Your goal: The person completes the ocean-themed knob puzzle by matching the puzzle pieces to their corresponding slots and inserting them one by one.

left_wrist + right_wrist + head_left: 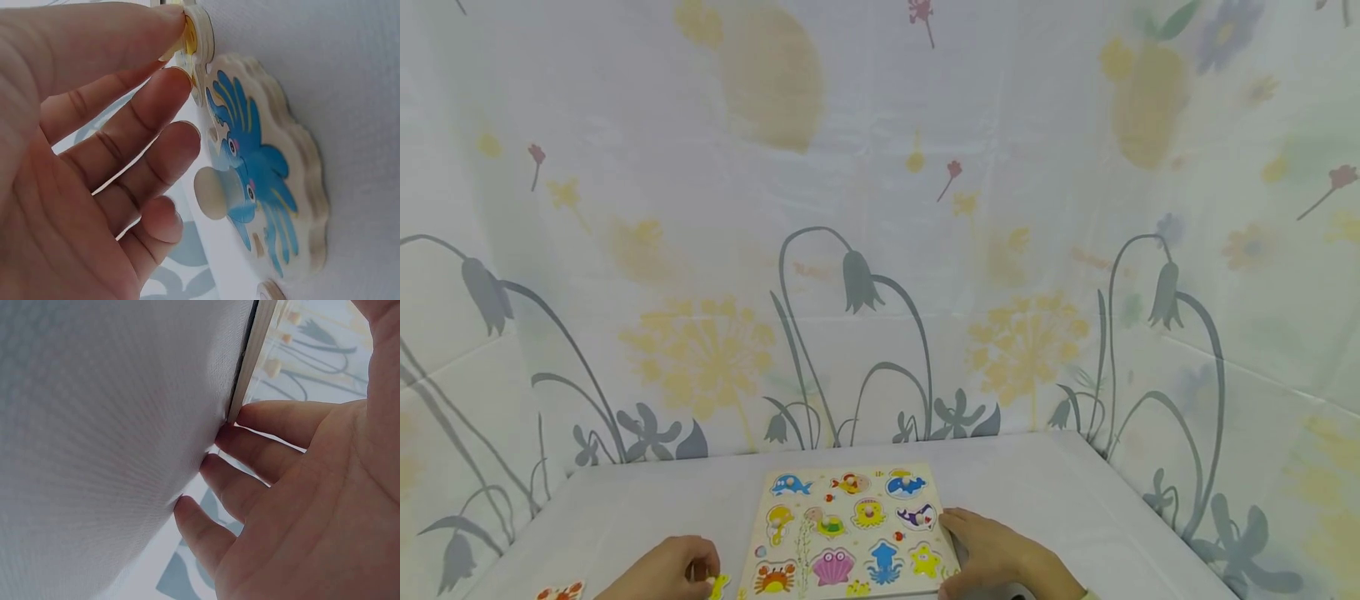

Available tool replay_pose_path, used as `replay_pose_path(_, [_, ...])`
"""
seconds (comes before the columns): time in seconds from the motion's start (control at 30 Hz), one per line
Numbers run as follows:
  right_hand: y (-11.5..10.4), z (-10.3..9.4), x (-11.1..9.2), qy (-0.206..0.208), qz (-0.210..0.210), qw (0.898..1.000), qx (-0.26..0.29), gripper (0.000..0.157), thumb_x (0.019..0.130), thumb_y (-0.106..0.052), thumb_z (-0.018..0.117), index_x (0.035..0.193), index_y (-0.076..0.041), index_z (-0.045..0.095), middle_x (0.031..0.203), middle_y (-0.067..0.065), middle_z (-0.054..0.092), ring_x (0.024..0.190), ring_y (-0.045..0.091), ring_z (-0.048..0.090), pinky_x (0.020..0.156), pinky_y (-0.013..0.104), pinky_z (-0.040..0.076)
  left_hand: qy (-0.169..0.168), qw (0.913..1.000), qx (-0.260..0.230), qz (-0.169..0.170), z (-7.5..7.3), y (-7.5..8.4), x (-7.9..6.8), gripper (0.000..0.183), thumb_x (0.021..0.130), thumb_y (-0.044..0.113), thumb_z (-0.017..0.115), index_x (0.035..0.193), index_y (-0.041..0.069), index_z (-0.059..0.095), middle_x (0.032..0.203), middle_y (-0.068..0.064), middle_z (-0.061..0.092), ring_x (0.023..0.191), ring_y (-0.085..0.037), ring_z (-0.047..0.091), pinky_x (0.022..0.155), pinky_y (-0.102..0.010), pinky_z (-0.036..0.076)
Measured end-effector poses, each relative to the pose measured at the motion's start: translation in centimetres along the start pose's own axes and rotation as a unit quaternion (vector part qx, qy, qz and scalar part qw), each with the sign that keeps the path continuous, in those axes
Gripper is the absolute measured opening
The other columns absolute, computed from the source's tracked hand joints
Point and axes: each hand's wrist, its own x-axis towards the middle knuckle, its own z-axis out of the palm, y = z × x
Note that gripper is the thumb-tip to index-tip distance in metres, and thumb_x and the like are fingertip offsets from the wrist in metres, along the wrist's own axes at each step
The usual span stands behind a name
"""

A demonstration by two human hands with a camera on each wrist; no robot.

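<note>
Left fingers (pixel 153 106) are pinching a yellow piece (pixel 720 587) at four o'clock; spread right fingers (pixel 253 448) are touching a board (pixel 852 534) at nine.

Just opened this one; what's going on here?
A person's left hand pinches a small yellow piece beside a sea-animal puzzle board, while the right hand touches the board's right edge. A knobbed blue piece lies near the left hand, and a crab piece sits farther left on the white table.
</note>
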Motion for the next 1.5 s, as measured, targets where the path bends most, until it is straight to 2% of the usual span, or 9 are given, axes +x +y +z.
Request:
replay_pose_path(0.27, [0.05, 0.10, 0.09, 0.001, -0.001, 1.000, -0.008, 0.098, 0.062, -0.060, 0.078, 0.139, -0.006, 0.047, 0.144, 0.011, 0.044, 0.133, 0.034, 0.037, 0.104, 0.055, 0.031, -0.006, 0.9992, -0.004, 0.038, 0.14, -0.42, -0.02, 0.005, 0.081, 0.009, 0.066, 0.079, 0.011, 0.062, 0.070, 0.001, 0.052, 0.066, -0.015, 0.047, 0.058, -0.028, 0.037])
replay_pose_path(0.93, [-0.15, 0.12, 0.00, 0.004, 0.010, 1.000, -0.002, 0.096, 0.062, -0.059, 0.078, 0.137, -0.007, 0.049, 0.143, 0.011, 0.045, 0.132, 0.035, 0.039, 0.102, 0.057, 0.032, -0.009, 0.9973, -0.016, 0.072, -0.03, -0.63, -0.01, 0.005, 0.080, 0.005, 0.064, 0.078, 0.008, 0.062, 0.069, 0.001, 0.053, 0.062, -0.009, 0.046, 0.056, -0.026, 0.037])
replay_pose_path(1.13, [-0.22, 0.16, 0.03, 0.006, 0.011, 1.000, -0.003, 0.095, 0.062, -0.058, 0.078, 0.137, -0.007, 0.049, 0.142, 0.011, 0.046, 0.132, 0.034, 0.040, 0.102, 0.057, 0.033, -0.004, 0.9970, -0.016, 0.075, 0.02, -0.76, 0.04, 0.005, 0.079, 0.005, 0.065, 0.077, 0.008, 0.061, 0.069, 0.001, 0.053, 0.062, -0.008, 0.046, 0.056, -0.025, 0.037])
replay_pose_path(1.37, [-0.16, 0.28, 0.20, 0.008, 0.008, 1.000, 0.001, 0.098, 0.061, -0.060, 0.079, 0.137, -0.006, 0.049, 0.142, 0.011, 0.046, 0.132, 0.035, 0.039, 0.103, 0.056, 0.032, -0.001, 0.9984, -0.023, 0.052, 0.12, -0.45, 0.07, 0.005, 0.081, 0.006, 0.065, 0.080, 0.008, 0.061, 0.072, 0.000, 0.053, 0.066, -0.014, 0.047, 0.058, -0.026, 0.038])
replay_pose_path(1.5, [-0.12, 0.28, 0.24, 0.008, 0.010, 1.000, 0.003, 0.097, 0.061, -0.060, 0.079, 0.137, -0.007, 0.049, 0.142, 0.011, 0.046, 0.132, 0.035, 0.040, 0.103, 0.056, 0.032, -0.001, 0.9985, -0.021, 0.051, 0.09, -0.11, 0.06, 0.005, 0.081, 0.006, 0.064, 0.080, 0.009, 0.061, 0.072, 0.000, 0.053, 0.066, -0.014, 0.047, 0.058, -0.026, 0.038])
